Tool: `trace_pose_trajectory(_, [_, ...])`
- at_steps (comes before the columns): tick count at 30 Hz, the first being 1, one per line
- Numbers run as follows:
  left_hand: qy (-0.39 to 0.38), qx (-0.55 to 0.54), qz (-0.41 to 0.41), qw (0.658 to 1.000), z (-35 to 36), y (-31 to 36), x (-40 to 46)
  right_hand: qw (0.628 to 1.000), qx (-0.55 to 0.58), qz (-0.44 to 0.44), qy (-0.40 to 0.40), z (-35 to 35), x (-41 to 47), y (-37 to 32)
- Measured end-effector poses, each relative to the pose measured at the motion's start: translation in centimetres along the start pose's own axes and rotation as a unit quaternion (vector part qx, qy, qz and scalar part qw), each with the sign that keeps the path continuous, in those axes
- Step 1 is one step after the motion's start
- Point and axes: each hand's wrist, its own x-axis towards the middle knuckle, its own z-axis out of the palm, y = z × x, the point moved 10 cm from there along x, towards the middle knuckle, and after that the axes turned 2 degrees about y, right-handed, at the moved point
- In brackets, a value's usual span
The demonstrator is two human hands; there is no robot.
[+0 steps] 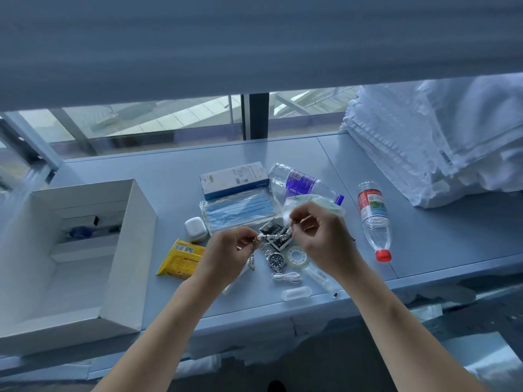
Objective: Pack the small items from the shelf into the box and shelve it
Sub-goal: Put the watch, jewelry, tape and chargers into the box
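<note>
Hands met at the centre of the frame — the left hand [226, 251] and the right hand [319, 236] each pinched one end of a beaded chain [273, 237] stretched between them, above the shelf [169, 171]. Just beneath and beyond lay a watch [276, 260], tape roll [295, 256], cable [285, 277], yellow packet [181, 258], mask pack [237, 212] and two bottles [375, 220] — all apparently unpacked. The white box [128, 250], at the left, held only a few things, so packing looked barely begun and shelving undone.

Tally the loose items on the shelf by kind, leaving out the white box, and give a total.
Plastic bottles: 2
Cartons: 1
Mask packs: 1
Earbud cases: 1
Yellow packets: 1
Watches: 1
Tape rolls: 1
Cables: 1
Bead chains, held in both hands: 1
Total: 10
</note>
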Motion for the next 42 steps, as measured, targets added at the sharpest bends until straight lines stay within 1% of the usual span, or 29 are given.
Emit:
trace_pose_trajectory(4, [0.022, 0.015, 0.004, 1.0, -1.0, 1.2, 0.3, 0.991, -0.078, 0.04, -0.104, 3.9, -1.4, 2.7])
trace_pose_trajectory(8, [0.041, 0.011, 0.018, 0.999, -2.0, 3.3, 0.7, 0.982, -0.051, 0.058, -0.174, 7.0, -2.7, 3.5])
trace_pose_trajectory(12, [0.019, -0.022, 0.034, 0.999, -1.4, 5.6, 0.9, 0.983, -0.013, 0.056, -0.175, 8.5, -3.2, 3.5])
trace_pose_trajectory(15, [0.022, -0.019, 0.038, 0.999, -1.3, 6.5, 0.8, 0.982, 0.03, 0.057, -0.177, 9.4, -3.2, 3.6])
trace_pose_trajectory(18, [0.027, -0.018, 0.026, 0.999, -1.8, 6.3, 0.6, 0.978, 0.106, 0.08, -0.161, 9.6, -3.1, 4.1])
trace_pose_trajectory(21, [0.049, -0.023, -0.002, 0.999, -2.9, 5.2, 0.0, 0.97, 0.159, 0.103, -0.152, 9.7, -2.8, 4.8])
trace_pose_trajectory(25, [0.105, -0.025, -0.045, 0.993, -5.4, 3.1, -1.5, 0.954, 0.208, 0.122, -0.175, 10.6, -2.5, 4.5])
trace_pose_trajectory(29, [0.141, -0.012, -0.087, 0.986, -8.7, 0.8, -3.1, 0.953, 0.231, 0.083, -0.179, 11.1, -1.1, 2.0])
trace_pose_trajectory(31, [0.148, -0.015, -0.099, 0.984, -10.7, -0.1, -3.9, 0.954, 0.218, 0.062, -0.194, 11.7, -0.1, 0.3])
trace_pose_trajectory(37, [0.176, -0.021, -0.097, 0.979, -17.5, -2.2, -5.2, 0.966, 0.119, -0.025, -0.23, 15.2, 2.4, -6.6])
trace_pose_trajectory(39, [0.183, -0.038, -0.092, 0.978, -19.8, -2.8, -5.5, 0.966, 0.109, -0.041, -0.231, 16.4, 3.2, -9.0])
trace_pose_trajectory(42, [0.182, -0.058, -0.075, 0.979, -23.0, -3.2, -5.4, 0.963, 0.131, -0.054, -0.231, 18.5, 4.3, -12.8])
